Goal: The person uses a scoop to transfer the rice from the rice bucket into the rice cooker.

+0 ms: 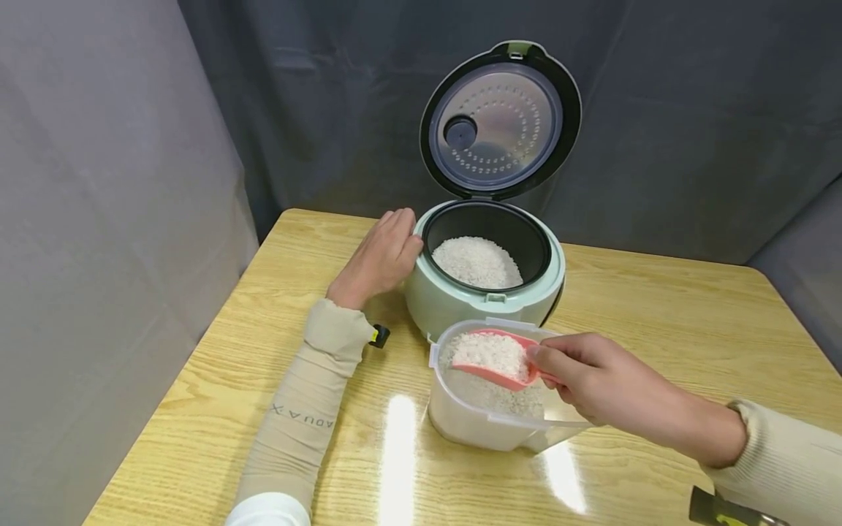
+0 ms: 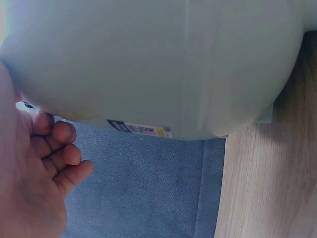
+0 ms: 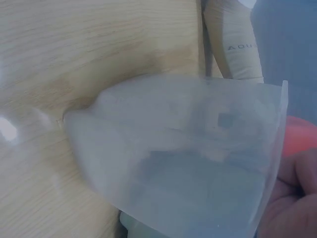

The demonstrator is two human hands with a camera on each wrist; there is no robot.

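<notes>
My right hand [image 1: 592,372] pinches the handle of a pink scoop [image 1: 503,378], heaped with white rice [image 1: 493,352]. The scoop is over a translucent plastic bin [image 1: 460,420] that has more rice inside. Behind the bin stands a pale green rice cooker [image 1: 441,307], lid [image 1: 500,131] raised, with a mound of rice [image 1: 476,261] in its dark inner pot. My left hand [image 1: 384,252] rests against the cooker's left side near the rim, fingers loosely bent in the left wrist view. The bin's wall [image 3: 173,119] fills much of the right wrist view and the scoop [image 3: 299,136] shows only partly.
Both containers stand on a wooden table [image 1: 316,263] with rounded back corners. A dark curtain [image 1: 342,109] hangs behind it and a grey one [image 1: 112,183] on the left. The lid rises upright in front of the back curtain.
</notes>
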